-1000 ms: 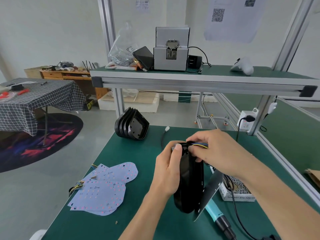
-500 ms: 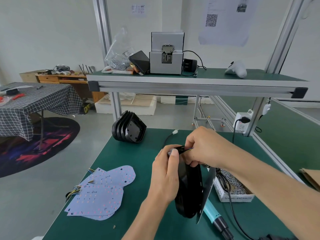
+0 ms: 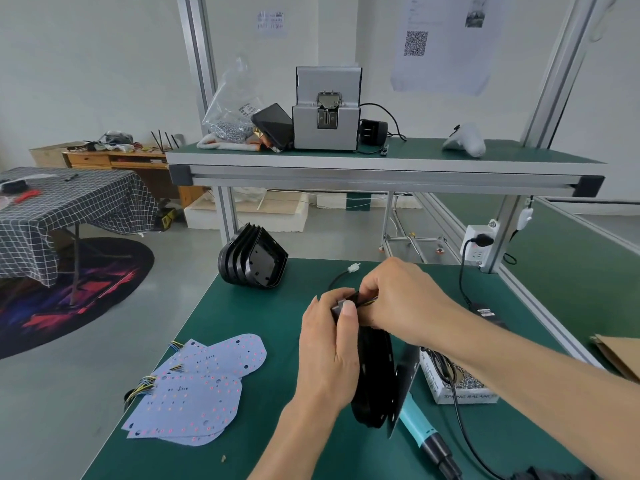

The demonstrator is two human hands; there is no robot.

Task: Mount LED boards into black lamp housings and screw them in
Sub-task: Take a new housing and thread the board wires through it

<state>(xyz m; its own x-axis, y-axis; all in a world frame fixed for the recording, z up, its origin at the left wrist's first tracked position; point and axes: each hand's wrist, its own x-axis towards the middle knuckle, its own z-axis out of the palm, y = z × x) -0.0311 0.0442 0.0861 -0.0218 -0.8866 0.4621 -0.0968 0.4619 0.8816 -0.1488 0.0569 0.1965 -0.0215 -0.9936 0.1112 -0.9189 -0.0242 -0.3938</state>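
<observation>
A: Left hand (image 3: 329,355)?
B: Wrapped round the black lamp housing (image 3: 372,379), thumb laid over its upper edge. Housing stands on edge on the green bench top (image 3: 263,317), between both forearms.

A: Right hand (image 3: 401,299)?
B: Fingers curled at the housing's top, pinching the coloured wires (image 3: 369,301) there. The fingertips themselves are hidden.

A: The board?
B: An LED board (image 3: 403,386) leans edge-on just right of the housing, under the right wrist. Whether it touches the housing, cannot tell.

A: Elsewhere?
B: Pile of spare LED boards (image 3: 194,386) well left of the left hand. Stack of housings (image 3: 252,258) beyond and left of both hands. Teal electric screwdriver (image 3: 419,426) lying below the right forearm; box of screws (image 3: 460,386) just beyond it.
</observation>
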